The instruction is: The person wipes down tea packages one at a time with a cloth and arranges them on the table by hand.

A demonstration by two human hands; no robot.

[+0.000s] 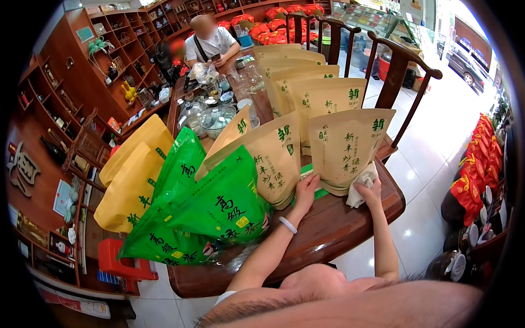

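Note:
A kraft-paper tea bag (350,142) with green and black lettering stands upright near the table's right end. My left hand (306,192), with a pale bracelet on its wrist, has its fingers closed at the bag's lower left corner. In my right hand (373,192) is a crumpled white cloth (363,183), pressed against the bag's lower right side. Just left of my left hand stands another kraft tea bag (270,161). Shiny green tea bags (219,210) lean together farther left, with yellow-brown bags (128,180) beside them. Something green shows under the front bag, partly hidden.
More kraft bags (328,98) stand in rows behind on the dark wooden table (219,279). Glass tea ware (216,119) sits farther back, where a person (210,44) holds a phone. Wooden chairs (396,71) line the right side; a red stool (126,259) is at left.

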